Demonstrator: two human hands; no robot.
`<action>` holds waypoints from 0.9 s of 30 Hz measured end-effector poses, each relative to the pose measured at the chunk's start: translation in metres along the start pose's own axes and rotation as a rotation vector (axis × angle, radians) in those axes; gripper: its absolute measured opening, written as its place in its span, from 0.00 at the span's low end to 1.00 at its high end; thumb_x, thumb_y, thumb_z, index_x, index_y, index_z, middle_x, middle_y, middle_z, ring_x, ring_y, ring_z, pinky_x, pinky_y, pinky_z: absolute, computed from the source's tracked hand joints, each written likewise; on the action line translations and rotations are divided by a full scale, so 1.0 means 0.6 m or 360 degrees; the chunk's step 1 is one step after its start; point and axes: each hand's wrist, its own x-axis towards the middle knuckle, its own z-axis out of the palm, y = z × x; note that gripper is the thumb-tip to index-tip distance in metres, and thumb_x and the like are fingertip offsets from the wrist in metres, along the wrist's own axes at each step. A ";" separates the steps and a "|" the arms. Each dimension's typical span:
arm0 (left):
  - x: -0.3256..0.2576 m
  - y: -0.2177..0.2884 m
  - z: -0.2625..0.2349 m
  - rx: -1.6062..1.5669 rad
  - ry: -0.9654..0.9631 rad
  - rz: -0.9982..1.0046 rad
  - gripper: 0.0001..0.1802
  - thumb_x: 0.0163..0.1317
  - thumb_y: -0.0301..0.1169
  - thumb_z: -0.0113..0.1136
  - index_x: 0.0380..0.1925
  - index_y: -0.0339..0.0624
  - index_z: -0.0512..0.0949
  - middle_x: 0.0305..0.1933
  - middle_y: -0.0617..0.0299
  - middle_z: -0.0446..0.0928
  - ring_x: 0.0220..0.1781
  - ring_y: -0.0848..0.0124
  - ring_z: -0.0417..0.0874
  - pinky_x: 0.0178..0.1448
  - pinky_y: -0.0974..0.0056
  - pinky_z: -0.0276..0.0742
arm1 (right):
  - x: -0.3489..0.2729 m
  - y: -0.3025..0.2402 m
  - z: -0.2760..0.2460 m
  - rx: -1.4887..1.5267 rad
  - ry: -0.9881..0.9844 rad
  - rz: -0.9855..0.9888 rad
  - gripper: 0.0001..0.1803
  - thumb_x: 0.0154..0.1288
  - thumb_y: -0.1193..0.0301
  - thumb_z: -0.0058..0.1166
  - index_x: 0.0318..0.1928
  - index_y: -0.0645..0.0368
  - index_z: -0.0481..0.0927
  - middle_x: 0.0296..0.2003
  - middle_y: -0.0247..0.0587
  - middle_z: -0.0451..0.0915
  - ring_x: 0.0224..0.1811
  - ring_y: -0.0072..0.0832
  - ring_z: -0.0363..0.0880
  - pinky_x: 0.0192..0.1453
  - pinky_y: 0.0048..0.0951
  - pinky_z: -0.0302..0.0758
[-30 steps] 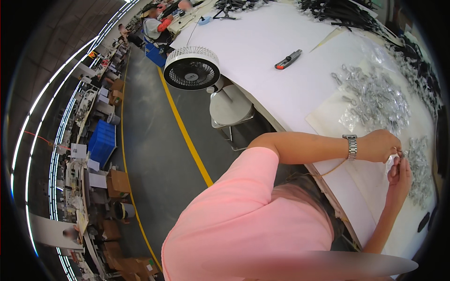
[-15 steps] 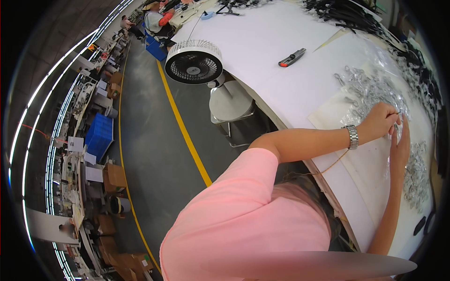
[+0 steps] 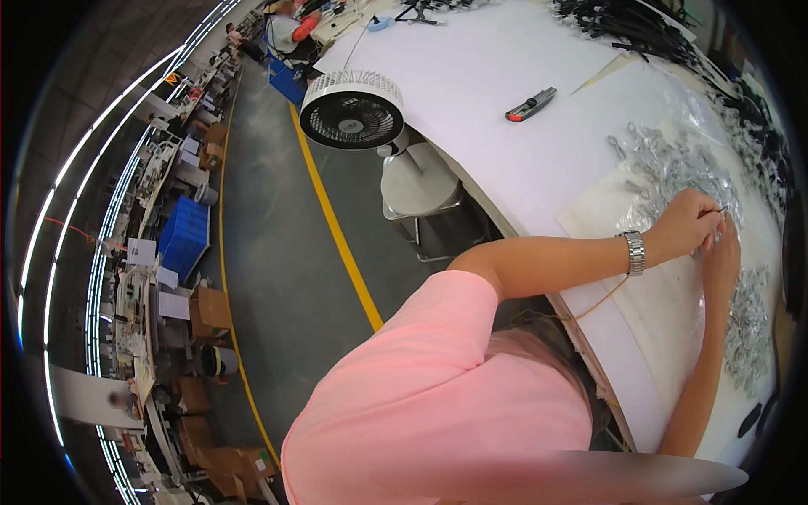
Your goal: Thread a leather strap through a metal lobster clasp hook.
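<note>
Over the right part of the white table [image 3: 480,101], my left hand [image 3: 686,225] and my right hand [image 3: 720,252] meet fingertip to fingertip. The left fingers are pinched on a small, thin dark piece [image 3: 722,209], too small to name. My right fingers are drawn together just below it, and what they hold is hidden. A metal-band watch [image 3: 635,252] circles my left wrist, and a thin orange cord [image 3: 599,300] runs from there past the table edge. Beyond the hands spreads a pile of small clear and silvery pieces [image 3: 665,164]; another such pile [image 3: 747,332] lies beside my right forearm.
A grey and red utility knife [image 3: 531,104] lies farther up the table. Black strips [image 3: 619,25] are heaped along the far right edge. To the left, a round fan [image 3: 352,118] and a metal stool [image 3: 419,181] stand by the table. Another person [image 3: 289,34] sits far off.
The view has shifted slightly. Both hands stay together at the same spot, with the right fingers now closer in against the left.
</note>
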 end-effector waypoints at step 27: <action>0.030 -0.036 -0.028 0.0155 0.0172 0.0043 0.12 0.67 0.26 0.56 0.25 0.32 0.82 0.21 0.58 0.82 0.21 0.76 0.82 0.27 0.68 0.74 | -0.021 -0.032 -0.092 0.1013 -0.0350 0.0452 0.13 0.75 0.70 0.53 0.54 0.64 0.78 0.30 0.34 0.80 0.28 0.18 0.76 0.34 0.27 0.72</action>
